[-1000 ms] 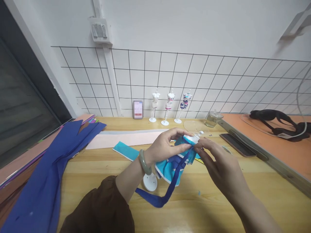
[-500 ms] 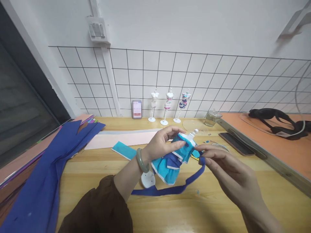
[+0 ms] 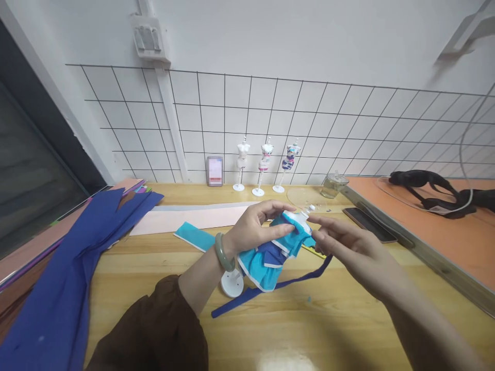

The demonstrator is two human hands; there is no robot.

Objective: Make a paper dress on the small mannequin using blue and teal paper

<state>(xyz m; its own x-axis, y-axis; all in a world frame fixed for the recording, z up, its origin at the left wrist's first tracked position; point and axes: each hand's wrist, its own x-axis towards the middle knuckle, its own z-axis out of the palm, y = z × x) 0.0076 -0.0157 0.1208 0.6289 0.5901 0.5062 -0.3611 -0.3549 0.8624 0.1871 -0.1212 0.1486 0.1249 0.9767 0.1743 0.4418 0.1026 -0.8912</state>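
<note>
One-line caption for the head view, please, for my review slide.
Left hand grips a small mannequin in a turquoise dress while the right hand handles a dark blue ribbon over the wooden table.

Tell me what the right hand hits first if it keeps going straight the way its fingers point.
The right hand points up-left; its fingertips would probably first meet the turquoise doll dress held by the left hand.

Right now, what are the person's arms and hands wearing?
The left hand is bare, with a smooth, round, pale green bangle on the wrist. Behind it, a loose dark brown sleeve covers the left forearm. The right hand has no ring, watch or glove showing, and the right forearm is bare with no sleeve in view.
</note>
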